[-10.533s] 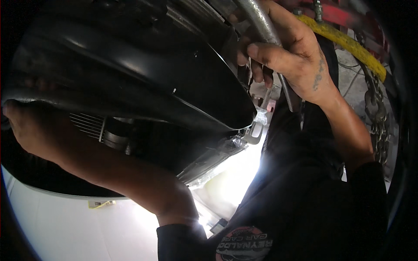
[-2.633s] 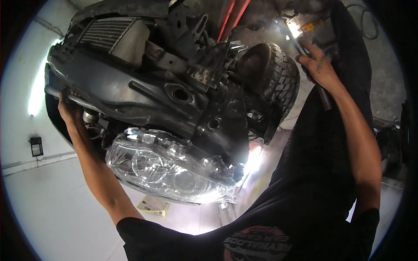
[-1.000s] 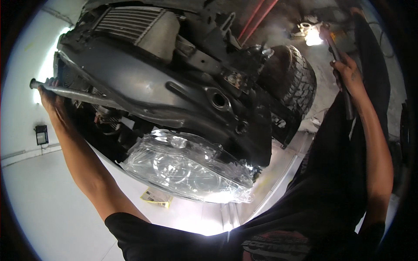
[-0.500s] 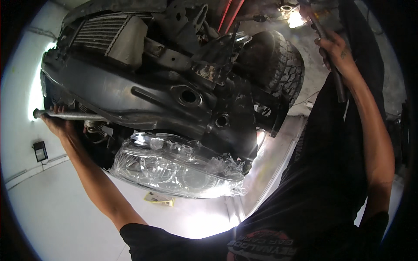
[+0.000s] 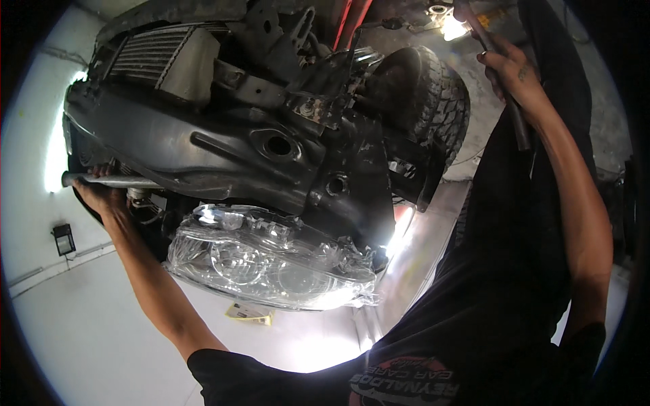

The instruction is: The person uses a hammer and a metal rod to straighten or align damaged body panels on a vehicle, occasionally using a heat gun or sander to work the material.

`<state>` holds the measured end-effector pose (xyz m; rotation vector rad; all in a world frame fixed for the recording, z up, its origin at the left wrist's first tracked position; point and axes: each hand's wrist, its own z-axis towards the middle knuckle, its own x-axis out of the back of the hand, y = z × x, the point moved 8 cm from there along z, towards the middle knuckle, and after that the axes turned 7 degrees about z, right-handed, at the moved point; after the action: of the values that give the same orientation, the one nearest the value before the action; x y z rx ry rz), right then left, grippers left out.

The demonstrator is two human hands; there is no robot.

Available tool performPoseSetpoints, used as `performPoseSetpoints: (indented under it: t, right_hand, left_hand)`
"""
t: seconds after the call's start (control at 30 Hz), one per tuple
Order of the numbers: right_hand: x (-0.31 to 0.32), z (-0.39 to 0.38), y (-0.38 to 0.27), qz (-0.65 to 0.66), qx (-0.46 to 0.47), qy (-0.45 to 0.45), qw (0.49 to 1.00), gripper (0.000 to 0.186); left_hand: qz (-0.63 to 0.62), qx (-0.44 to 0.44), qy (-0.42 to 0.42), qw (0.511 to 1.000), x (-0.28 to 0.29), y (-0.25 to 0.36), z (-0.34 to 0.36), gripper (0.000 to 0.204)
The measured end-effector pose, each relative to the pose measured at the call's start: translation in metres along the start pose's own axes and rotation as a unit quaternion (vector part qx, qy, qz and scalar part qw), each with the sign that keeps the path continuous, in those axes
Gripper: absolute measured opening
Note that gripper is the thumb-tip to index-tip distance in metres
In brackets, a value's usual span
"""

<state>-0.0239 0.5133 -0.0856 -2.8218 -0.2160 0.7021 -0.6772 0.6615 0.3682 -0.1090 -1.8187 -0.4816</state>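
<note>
At the left, my left hand (image 5: 103, 195) is closed around a grey metal pipe (image 5: 139, 181), whose right part goes behind the lower edge of a black car front panel (image 5: 230, 152). My right hand (image 5: 518, 74), at the upper right, grips a long dark bar (image 5: 520, 125) slanting up to the top edge, where its upper end is hard to make out. It is apart from the car. Below the panel sits a headlight (image 5: 271, 260) wrapped in clear plastic. Between the panel and my left wrist, a few small parts show in a dark gap.
A knobbly tyre (image 5: 447, 101) stands behind the panel. Radiator fins (image 5: 145, 54) show at the upper left. A bright lamp (image 5: 453, 27) glows near the top. On the left wall hangs a small black box (image 5: 63, 239). A yellow-edged packet (image 5: 249, 313) lies below the headlight.
The pipe's outer end and my left hand have shifted slightly right. My right hand and its bar have moved slightly left. The car parts appear a little further left in view.
</note>
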Motion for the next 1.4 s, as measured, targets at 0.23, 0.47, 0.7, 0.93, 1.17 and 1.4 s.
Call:
performPoseSetpoints:
  t: [0.23,0.47,0.7,0.93,1.17,1.4]
  right_hand:
    - [-0.017,-0.005,-0.016,0.016,0.002,-0.018,1.0,0.053]
    - [-0.011,-0.003,-0.014,-0.016,0.021,-0.001,1.0,0.052]
    - [-0.016,-0.004,-0.009,0.012,-0.005,-0.01,1.0,0.053]
    - [-0.016,-0.002,-0.013,-0.002,0.004,-0.025,1.0,0.071]
    - [-0.018,0.0,-0.015,-0.007,0.011,0.007,1.0,0.043]
    - [-0.017,-0.006,-0.019,-0.012,0.0,0.015,1.0,0.052]
  left_hand:
    - [-0.016,-0.023,0.024,0.999,0.034,0.002,0.011,0.059]
    - [-0.01,-0.05,0.058,0.997,0.013,0.016,-0.019,0.047]
    - [-0.036,-0.037,0.019,0.998,0.009,0.003,-0.017,0.048]
    - [-0.032,-0.061,0.027,0.997,0.013,0.017,-0.021,0.047]
    - [-0.002,-0.056,0.072,0.996,-0.009,0.017,-0.052,0.053]
    - [0.014,-0.009,0.027,1.0,0.026,-0.002,-0.018,0.076]
